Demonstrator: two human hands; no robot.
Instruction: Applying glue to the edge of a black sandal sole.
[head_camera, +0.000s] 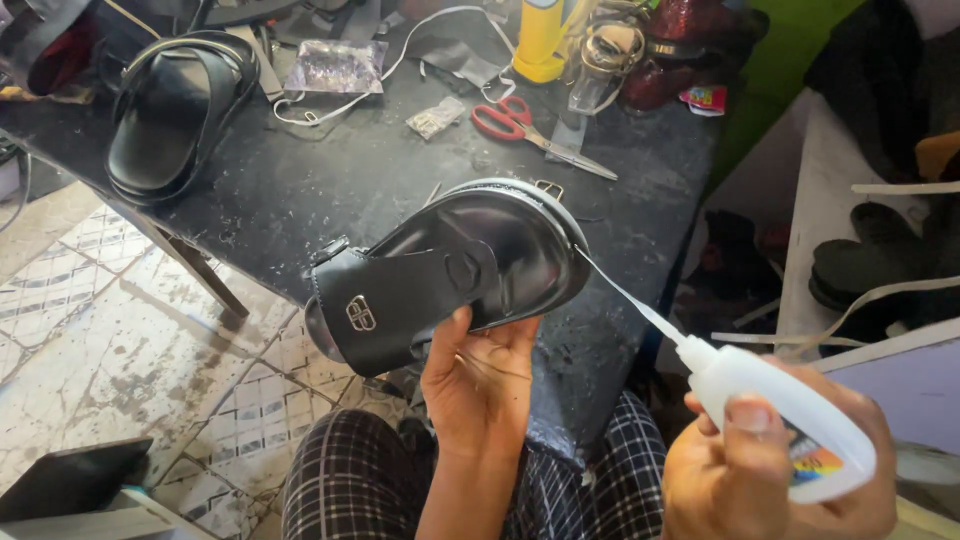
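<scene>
Item under hand: a glossy black leather slide sandal with a broad strap and a metal emblem (440, 275), held in the air above the near edge of the dark worktable (300, 190). Its long axis runs from lower left, where the strap sits, to upper right, where the rounded end of the sole points away and up. The sandal is tilted so the footbed faces the camera.

The left hand (478, 375) supports it from beneath, fingers closed around the underside of the sole and thumb up against the footbed edge; the grasp is firm on the sandal.

The right hand (770, 470) is clamped around a white plastic squeeze bottle with a long thin nozzle (770, 400), thumb pressed on its body. The nozzle runs up and to the left, and its tip meets the sandal's rim at the upper right end. The sandal therefore lies up and left of the right hand, which is the nearer to that rim.

Surroundings: a second black slide sandal (175, 110) lies at the table's far left, red-handled scissors (525, 125) near the centre back, a yellow container (545, 40) behind them. Checked trousers (350, 480) and a tiled floor (110, 330) show below.
</scene>
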